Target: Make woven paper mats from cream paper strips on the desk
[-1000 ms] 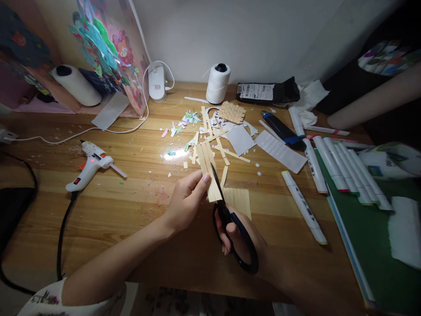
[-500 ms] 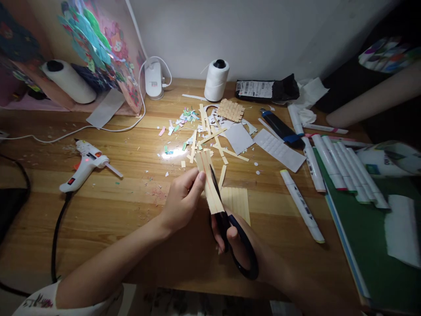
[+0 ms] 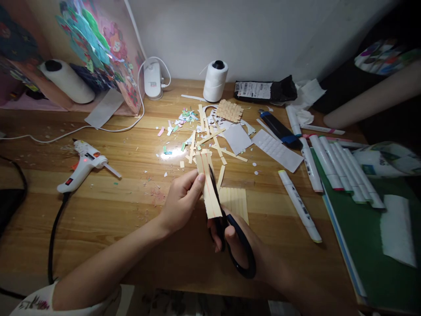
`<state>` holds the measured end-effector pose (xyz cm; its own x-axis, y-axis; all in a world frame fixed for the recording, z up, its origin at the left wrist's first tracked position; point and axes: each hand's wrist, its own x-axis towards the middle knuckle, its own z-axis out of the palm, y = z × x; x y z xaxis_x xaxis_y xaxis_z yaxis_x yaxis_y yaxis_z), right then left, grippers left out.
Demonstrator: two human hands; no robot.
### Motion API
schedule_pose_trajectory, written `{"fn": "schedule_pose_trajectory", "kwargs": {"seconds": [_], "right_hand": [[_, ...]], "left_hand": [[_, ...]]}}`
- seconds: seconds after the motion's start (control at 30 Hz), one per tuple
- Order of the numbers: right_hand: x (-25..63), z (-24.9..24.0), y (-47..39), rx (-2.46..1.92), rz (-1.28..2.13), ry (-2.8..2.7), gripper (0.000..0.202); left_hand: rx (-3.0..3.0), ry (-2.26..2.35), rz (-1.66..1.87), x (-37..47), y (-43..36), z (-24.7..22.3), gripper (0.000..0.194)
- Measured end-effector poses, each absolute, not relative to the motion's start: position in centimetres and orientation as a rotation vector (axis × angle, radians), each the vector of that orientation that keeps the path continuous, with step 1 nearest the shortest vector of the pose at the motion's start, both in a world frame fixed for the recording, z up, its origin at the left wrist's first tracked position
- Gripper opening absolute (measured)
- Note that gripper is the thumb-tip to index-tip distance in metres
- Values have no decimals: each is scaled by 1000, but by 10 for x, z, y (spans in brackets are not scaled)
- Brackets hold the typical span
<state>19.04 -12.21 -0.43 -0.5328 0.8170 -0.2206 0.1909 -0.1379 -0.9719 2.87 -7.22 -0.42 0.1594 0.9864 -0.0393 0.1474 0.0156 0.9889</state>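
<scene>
Between its thumb and fingers, my left hand (image 3: 184, 197) pinches a pale yellow paper strip (image 3: 208, 186) marked with red lines. My right hand (image 3: 235, 239) has its fingers through the handles of black scissors (image 3: 245, 250), whose blades lie along the right side of the strip, partly apart. Under the scissors, a pale ribbed sheet (image 3: 238, 202) lies on the table. Cut yellow strips (image 3: 193, 147) and small coloured scraps (image 3: 187, 116) are scattered beyond my hands, near a woven square (image 3: 229, 110).
A glue gun (image 3: 83, 166) with a black cable lies at left. White thread spool (image 3: 215, 81), black package (image 3: 263, 90) and blue-black cutter (image 3: 279, 127) are at the back. Markers (image 3: 329, 162) and a green mat (image 3: 371, 237) are at right.
The scissors have moved slightly along the strip towards me, and the strip's near end has shifted a little left and down. The whole view has shifted slightly.
</scene>
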Motion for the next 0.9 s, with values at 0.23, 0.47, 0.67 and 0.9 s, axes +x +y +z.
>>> {"fn": "schedule_pose_trajectory", "kwargs": {"seconds": [0.23, 0.47, 0.67, 0.9], "right_hand": [[186, -19, -128, -1146, 1831, -1421, 62], [189, -11, -126, -1092, 1904, -1403, 63], [187, -17, -129, -1090, 1952, -1391, 64], [189, -17, -130, -1125, 1835, -1512, 60]], "left_hand": [[1334, 1189, 994, 30, -73, -3, 34], [1368, 1188, 1000, 20, -65, -2, 38], [1468, 1334, 1077, 13, -58, 3, 37], [1491, 1274, 1047, 15, -62, 2, 37]]}}
